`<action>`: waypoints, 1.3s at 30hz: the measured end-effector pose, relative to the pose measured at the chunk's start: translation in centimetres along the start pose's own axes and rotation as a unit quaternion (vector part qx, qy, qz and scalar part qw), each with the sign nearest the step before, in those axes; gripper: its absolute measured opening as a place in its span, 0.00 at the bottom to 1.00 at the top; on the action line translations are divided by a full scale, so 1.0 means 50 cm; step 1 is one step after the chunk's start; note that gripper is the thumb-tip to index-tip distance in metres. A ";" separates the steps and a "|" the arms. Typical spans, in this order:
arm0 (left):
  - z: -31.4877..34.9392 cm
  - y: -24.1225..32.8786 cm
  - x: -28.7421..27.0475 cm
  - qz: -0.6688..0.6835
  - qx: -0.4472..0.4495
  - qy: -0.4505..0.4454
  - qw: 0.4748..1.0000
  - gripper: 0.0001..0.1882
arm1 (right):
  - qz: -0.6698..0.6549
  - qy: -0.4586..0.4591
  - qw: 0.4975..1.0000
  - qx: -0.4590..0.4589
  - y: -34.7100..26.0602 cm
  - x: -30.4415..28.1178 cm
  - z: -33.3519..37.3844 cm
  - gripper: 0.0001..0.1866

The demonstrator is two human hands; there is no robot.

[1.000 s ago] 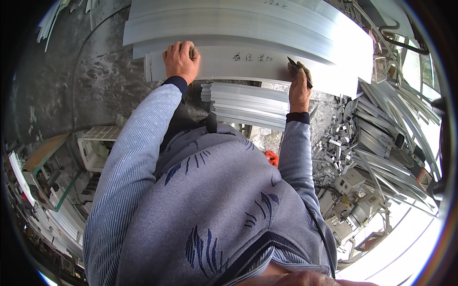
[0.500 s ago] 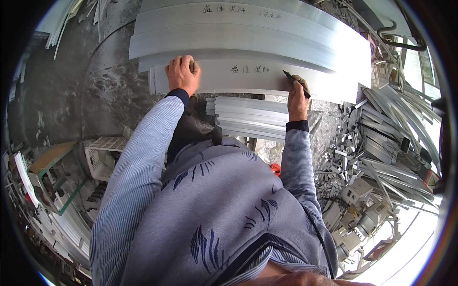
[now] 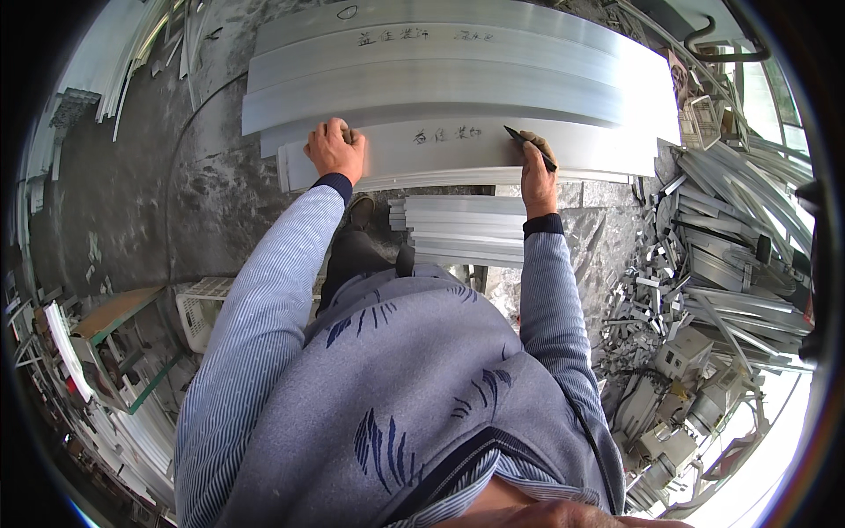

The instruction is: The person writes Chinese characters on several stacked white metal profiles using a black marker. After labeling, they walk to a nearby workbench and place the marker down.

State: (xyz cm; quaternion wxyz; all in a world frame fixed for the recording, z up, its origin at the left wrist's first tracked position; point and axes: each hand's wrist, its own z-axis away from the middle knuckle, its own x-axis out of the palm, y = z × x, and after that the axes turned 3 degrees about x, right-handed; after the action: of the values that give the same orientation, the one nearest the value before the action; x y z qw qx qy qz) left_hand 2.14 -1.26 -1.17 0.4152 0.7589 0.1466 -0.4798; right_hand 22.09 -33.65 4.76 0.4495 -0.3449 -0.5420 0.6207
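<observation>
My right hand (image 3: 538, 176) is closed around a black marker pen (image 3: 518, 136), its tip pointing left toward handwritten dark characters. The tip is close to the panel's face; whether it touches I cannot tell. These characters stand on the nearest pale silver panel (image 3: 387, 163), which lies on top of a stack of long flat panels. Toward the panel's left end rests my left hand (image 3: 336, 150), fingers curled in; what they hold, if anything, is hidden. Behind it lie more wide silver panels (image 3: 352, 75), one also with handwriting.
A bundle of shorter silver profiles (image 3: 466, 224) lies between me and the panels. To the right are heaped metal offcuts (image 3: 647, 290) and long strips (image 3: 748, 211). A white plastic crate (image 3: 195, 317) and a green-edged rack (image 3: 132, 321) stand at left. A dark cable (image 3: 180, 141) crosses the floor.
The whole view has shifted a little, so the panels sit lower and more of their far side shows. Both hands keep nearly the same places on the panel; the marker stays in my right hand.
</observation>
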 end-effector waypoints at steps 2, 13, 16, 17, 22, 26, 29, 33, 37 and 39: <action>-0.001 0.007 0.008 -0.016 -0.019 0.012 1.000 0.10 | -0.021 0.005 1.000 0.002 -0.002 0.007 0.002 0.14; -0.002 0.008 0.021 -0.066 -0.013 0.031 0.997 0.08 | 0.116 0.020 0.992 -0.038 -0.033 0.021 0.012 0.13; -0.002 0.003 0.020 -0.071 -0.011 0.016 0.997 0.08 | 0.204 0.016 0.976 -0.073 -0.042 0.024 0.015 0.11; -0.002 0.001 0.021 -0.089 -0.014 0.008 0.996 0.08 | 0.234 0.013 0.968 -0.086 -0.043 0.026 0.013 0.11; -0.002 -0.001 0.023 -0.079 -0.015 -0.001 0.997 0.08 | 0.385 0.028 0.895 -0.222 -0.040 0.032 -0.009 0.07; -0.002 0.001 0.018 -0.081 -0.014 -0.001 0.997 0.09 | 0.411 0.034 0.877 -0.245 -0.033 0.035 -0.015 0.07; -0.002 0.004 0.015 -0.080 -0.017 -0.004 0.997 0.09 | 0.392 0.030 0.890 -0.231 -0.031 0.031 -0.014 0.06; -0.002 0.006 0.013 -0.084 -0.015 -0.001 0.996 0.09 | 0.367 0.026 0.900 -0.232 -0.029 0.022 -0.015 0.04; -0.003 0.007 0.013 -0.087 -0.016 0.000 0.996 0.09 | 0.370 -0.005 0.903 -0.218 -0.029 0.012 -0.019 0.05; -0.002 0.006 0.014 -0.088 -0.012 0.005 0.996 0.09 | 0.366 0.019 0.906 -0.210 -0.027 0.012 -0.025 0.05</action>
State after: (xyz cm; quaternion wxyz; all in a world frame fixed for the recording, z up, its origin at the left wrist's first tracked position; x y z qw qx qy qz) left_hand 2.74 -1.49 -1.57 0.3798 0.7400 0.2208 -0.5093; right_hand 23.29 -32.62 5.93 0.1179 -0.6176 -0.4866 0.6065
